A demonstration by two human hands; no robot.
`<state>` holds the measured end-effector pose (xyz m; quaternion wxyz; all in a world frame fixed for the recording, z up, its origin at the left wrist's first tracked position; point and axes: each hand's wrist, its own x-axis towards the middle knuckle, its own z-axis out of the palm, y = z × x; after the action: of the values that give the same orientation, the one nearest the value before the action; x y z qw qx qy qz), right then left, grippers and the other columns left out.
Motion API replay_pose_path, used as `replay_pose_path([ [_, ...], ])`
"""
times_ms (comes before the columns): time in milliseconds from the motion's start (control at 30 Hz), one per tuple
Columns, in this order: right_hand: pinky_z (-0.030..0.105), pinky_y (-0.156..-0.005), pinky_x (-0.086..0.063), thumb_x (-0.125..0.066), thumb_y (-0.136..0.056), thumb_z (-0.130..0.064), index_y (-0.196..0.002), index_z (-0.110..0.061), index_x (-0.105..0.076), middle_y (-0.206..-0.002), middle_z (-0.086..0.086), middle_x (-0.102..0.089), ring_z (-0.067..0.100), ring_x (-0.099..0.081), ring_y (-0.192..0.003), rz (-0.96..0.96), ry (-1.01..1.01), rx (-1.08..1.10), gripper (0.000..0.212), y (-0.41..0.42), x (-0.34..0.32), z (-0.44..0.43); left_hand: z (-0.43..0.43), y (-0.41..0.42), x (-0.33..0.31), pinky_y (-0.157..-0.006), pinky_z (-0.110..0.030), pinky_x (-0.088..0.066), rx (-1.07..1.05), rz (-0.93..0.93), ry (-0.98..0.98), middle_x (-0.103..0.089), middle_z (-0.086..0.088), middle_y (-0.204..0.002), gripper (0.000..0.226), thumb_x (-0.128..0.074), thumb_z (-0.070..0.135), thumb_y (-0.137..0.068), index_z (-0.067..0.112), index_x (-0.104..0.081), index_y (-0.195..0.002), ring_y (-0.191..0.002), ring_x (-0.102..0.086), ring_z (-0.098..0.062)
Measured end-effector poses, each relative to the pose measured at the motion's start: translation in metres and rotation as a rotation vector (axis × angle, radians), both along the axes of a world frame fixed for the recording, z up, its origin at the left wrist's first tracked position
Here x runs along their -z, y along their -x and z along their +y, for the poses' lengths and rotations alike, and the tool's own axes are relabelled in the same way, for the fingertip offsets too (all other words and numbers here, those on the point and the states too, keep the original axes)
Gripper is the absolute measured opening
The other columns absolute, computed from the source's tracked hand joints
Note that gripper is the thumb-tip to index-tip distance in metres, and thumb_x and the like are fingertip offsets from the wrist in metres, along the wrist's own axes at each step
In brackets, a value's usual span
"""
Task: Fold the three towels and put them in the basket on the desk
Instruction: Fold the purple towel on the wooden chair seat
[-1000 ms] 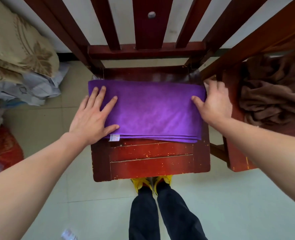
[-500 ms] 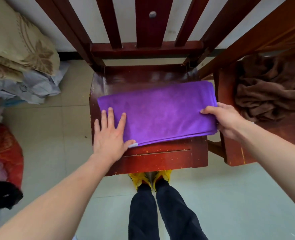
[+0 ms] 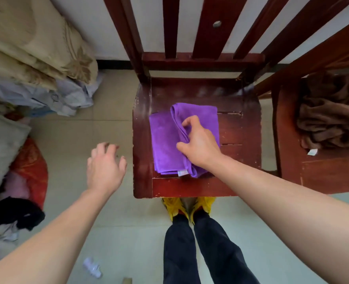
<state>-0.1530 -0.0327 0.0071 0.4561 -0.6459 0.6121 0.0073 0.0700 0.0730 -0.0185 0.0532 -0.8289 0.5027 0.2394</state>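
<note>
Two chairs of dark red wood fill my view, and everything else sits on a pale tiled floor (image 3: 71, 140). At the far left I see a stack of tan bedding (image 3: 26, 44) over crumpled pale cloth (image 3: 67, 97), with a red bag (image 3: 33, 167) and a black garment (image 3: 15, 214) lower down. A crumpled white scrap (image 3: 92, 267) lies on the tiles near the bottom edge. My left hand (image 3: 105, 168) hovers over the floor just left of the middle chair (image 3: 143, 140), fingers spread and loosely curled, with nothing in it. On that chair's seat lies the purple towel (image 3: 165, 144), folded into a compact rectangle, its white label at the near edge. My right hand (image 3: 198, 142) rests on the towel's right half, thumb and fingers pinched around a raised fold of its layers. Below the seat's front edge I see yellow shoes (image 3: 190, 208) and dark trouser legs (image 3: 200, 249). To the right, on the second chair (image 3: 323, 171), a brown towel (image 3: 331, 117) lies in a crumpled heap, a white tag showing at its near edge. Behind the slatted chair backs stands a white wall (image 3: 153, 27) with a dark baseboard.
</note>
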Motion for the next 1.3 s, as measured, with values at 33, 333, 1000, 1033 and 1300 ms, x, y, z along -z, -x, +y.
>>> replay_pose_path([
  [33, 0.037, -0.066, -0.042, -0.065, -0.079, -0.017, -0.115, -0.022, -0.039, -0.071, -0.001, -0.054, 0.032, -0.055, -0.078, 0.027, -0.007, -0.025, 0.044, -0.013, 0.008, 0.004, 0.003, -0.005, 0.0, -0.097, -0.047, -0.039, -0.005, 0.0, 0.003, -0.051, -0.02, -0.128, 0.036, -0.059, 0.021, -0.088, 0.005, -0.06, -0.121, -0.117, -0.046, -0.039],
  [333, 0.038, -0.071, -0.057, -0.075, -0.081, -0.013, -0.13, -0.015, -0.051, -0.077, 0.002, -0.067, 0.022, -0.066, -0.073, -0.193, -0.28, 0.087, 0.054, -0.037, 0.041, 0.005, -0.004, 0.001, 0.004, -0.095, -0.044, -0.04, -0.098, 0.115, 0.125, -0.05, -0.018, -0.127, 0.035, -0.059, 0.017, -0.088, 0.004, -0.059, -0.121, -0.118, -0.045, -0.037],
  [1000, 0.02, -0.057, -0.052, -0.063, -0.092, -0.013, -0.086, -0.01, -0.069, -0.084, 0.009, -0.073, 0.014, -0.071, -0.069, -0.233, -0.602, 0.741, 0.009, 0.046, 0.022, 0.031, -0.072, 0.068, 0.024, -0.119, -0.049, -0.011, 0.674, 0.014, -0.214, 0.028, -0.01, -0.157, 0.13, -0.068, 0.068, -0.067, 0.02, 0.017, -0.151, -0.146, 0.02, -0.028],
  [1033, 0.021, -0.06, -0.052, -0.062, -0.092, -0.012, -0.086, -0.011, -0.07, -0.087, 0.01, -0.075, 0.015, -0.072, -0.073, -0.199, -0.588, 0.752, 0.01, 0.055, 0.029, 0.041, -0.072, 0.068, 0.024, -0.119, -0.049, -0.011, 0.677, 0.012, -0.214, 0.028, -0.009, -0.157, 0.13, -0.068, 0.069, -0.067, 0.021, 0.018, -0.151, -0.146, 0.02, -0.027],
  [1300, 0.036, -0.077, -0.058, -0.074, -0.083, -0.027, -0.081, -0.016, -0.073, -0.075, 0.002, -0.074, 0.02, -0.073, -0.082, 0.104, -0.412, 0.567, 0.011, 0.1, 0.046, 0.042, -0.073, 0.066, 0.022, -0.12, -0.048, -0.008, 0.695, 0.01, -0.228, 0.026, -0.009, -0.158, 0.129, -0.067, 0.071, -0.066, 0.021, 0.017, -0.151, -0.146, 0.02, -0.027],
])
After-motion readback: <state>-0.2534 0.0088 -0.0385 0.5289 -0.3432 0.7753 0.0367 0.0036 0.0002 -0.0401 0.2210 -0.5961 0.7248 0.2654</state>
